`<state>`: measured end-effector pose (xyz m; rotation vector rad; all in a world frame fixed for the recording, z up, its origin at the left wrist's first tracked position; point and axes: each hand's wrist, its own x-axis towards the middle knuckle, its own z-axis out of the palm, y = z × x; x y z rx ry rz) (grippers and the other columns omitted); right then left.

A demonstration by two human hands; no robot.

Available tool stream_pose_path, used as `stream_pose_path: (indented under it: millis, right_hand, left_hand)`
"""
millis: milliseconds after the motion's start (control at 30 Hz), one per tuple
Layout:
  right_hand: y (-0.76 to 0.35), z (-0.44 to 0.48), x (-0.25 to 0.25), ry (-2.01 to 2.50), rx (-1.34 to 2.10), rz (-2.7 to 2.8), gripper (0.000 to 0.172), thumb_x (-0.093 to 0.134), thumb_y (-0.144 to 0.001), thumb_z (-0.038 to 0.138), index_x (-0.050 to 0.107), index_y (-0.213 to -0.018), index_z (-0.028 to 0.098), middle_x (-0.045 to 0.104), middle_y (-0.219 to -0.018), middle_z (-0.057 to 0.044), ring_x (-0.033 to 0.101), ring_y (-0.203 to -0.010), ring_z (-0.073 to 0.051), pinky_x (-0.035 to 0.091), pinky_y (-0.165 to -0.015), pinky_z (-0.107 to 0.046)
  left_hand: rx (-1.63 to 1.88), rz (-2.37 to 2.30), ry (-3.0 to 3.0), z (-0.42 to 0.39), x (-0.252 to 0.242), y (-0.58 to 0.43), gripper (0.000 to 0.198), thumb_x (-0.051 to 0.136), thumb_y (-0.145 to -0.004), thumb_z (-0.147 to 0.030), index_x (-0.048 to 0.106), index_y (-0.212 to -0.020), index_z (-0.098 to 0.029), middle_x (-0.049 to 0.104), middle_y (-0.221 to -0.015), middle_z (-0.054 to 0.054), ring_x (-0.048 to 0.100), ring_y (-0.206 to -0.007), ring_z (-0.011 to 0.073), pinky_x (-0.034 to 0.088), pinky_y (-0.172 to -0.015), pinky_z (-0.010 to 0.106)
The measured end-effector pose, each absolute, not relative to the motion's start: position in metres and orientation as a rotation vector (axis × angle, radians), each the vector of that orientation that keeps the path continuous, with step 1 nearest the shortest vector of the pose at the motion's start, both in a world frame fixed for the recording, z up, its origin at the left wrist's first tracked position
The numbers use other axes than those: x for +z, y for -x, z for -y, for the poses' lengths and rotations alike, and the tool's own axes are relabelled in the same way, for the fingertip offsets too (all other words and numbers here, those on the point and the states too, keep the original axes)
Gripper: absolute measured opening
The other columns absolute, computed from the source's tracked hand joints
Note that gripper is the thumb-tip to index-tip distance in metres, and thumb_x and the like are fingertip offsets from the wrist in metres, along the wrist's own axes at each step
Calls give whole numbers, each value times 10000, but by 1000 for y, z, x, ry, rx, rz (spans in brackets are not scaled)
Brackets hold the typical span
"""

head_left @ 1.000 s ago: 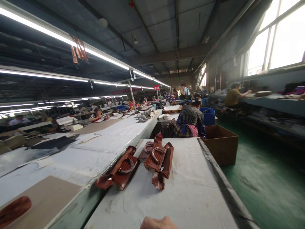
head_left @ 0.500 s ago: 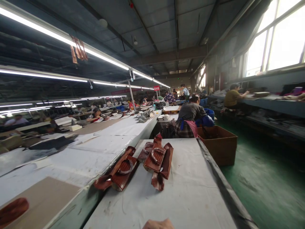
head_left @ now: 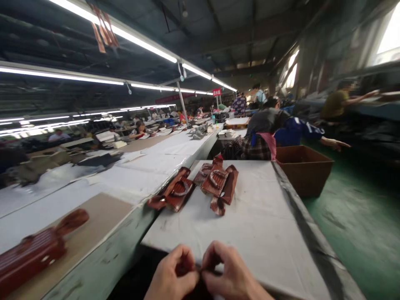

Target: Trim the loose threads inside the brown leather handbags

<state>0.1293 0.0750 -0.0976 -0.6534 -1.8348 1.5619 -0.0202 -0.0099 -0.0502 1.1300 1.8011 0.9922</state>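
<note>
At the near edge of the white-covered table (head_left: 259, 233), my left hand (head_left: 175, 275) and my right hand (head_left: 231, 273) are close together, thumb and forefinger pinched. Something small and dark shows between the fingertips, too little of it to name. Farther along the table lie reddish-brown crocodile-pattern leather bag pieces with handles: a left bag piece (head_left: 179, 193) and an overlapping right bag piece (head_left: 217, 181). Their handles look wrapped in clear film. Another brown leather bag (head_left: 34, 254), blurred and cut off by the frame, rests at the lower left.
A long worktable (head_left: 140, 175) with white sheets runs along the left. Beyond my table a person in a plaid apron (head_left: 259, 137) bends over beside a cardboard box (head_left: 303, 171). Another arm (head_left: 331, 141) reaches out above the green floor (head_left: 334, 221).
Both hands are now in view, pinching together; earlier only part of one hand showed at the bottom. My view has turned left and down, revealing more of the left bag. An arm now extends beyond the box.
</note>
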Motion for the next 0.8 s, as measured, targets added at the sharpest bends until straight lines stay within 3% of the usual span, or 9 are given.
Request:
stream_pose_path:
  millis: [67, 233, 300, 400, 533, 667, 800]
  right_hand:
    - [-130, -75, -94, 661, 1690, 1763, 131, 594, -671, 104, 536, -750, 190, 633, -683, 21, 568, -630, -129, 427, -592, -233]
    - [-133, -81, -94, 663, 2017, 1435, 475, 696, -687, 173, 388, -1045, 223, 661, -756, 45, 586, -661, -133, 424, -612, -244]
    - [-137, -83, -93, 645, 2067, 1447, 450, 726, -718, 208, 437, -1064, 203, 678, -802, 19, 607, -734, -145, 440, -681, -262]
    - [-144, -85, -91, 596, 2166, 1470, 278, 693, -830, 358, 554, -982, 171, 705, -894, -38, 623, -847, -174, 441, -772, -287]
    - [-154, -85, -95, 621, 2210, 1470, 428, 413, -991, 512, 648, -1002, 155, 714, -968, -72, 635, -919, -222, 448, -824, -335]
    - [-165, -81, -95, 547, 2155, 1636, 409, 470, -973, 493, 665, -1128, 168, 698, -1040, -66, 617, -973, -244, 459, -857, -352]
    - [-169, -74, -81, 557, 2056, 1814, 383, 631, -888, 313, 610, -1259, 217, 679, -1131, -40, 614, -1022, -239, 474, -889, -335]
  left_hand:
    - [1019, -1746, -1047, 12, -41, 16, 146, 645, -720, -241, 515, -708, -176, 497, -652, -49, 464, -625, 113, 378, -575, 209]
    - [856, -1771, -1163, 23, -30, 8, 119, 659, -787, -229, 608, -880, -174, 611, -807, -14, 539, -723, 135, 416, -649, 222]
    - [819, -1840, -1247, 26, -31, 7, 71, 631, -826, -235, 631, -873, -182, 634, -812, -8, 561, -740, 143, 424, -671, 228]
    - [823, -1927, -1354, 27, -34, 7, 127, 571, -888, -261, 654, -827, -186, 647, -803, -2, 579, -739, 143, 429, -690, 228]
    - [787, -1956, -1429, 23, -36, 8, 139, 573, -895, -260, 663, -813, -193, 645, -793, -6, 592, -740, 144, 433, -680, 222]
    - [772, -1959, -1426, 22, -35, 10, 141, 568, -906, -275, 653, -824, -199, 630, -791, -14, 596, -731, 136, 443, -674, 214]
    - [738, -1934, -1463, 22, -33, 11, 87, 573, -904, -244, 649, -878, -211, 633, -835, -19, 610, -763, 132, 457, -698, 206]
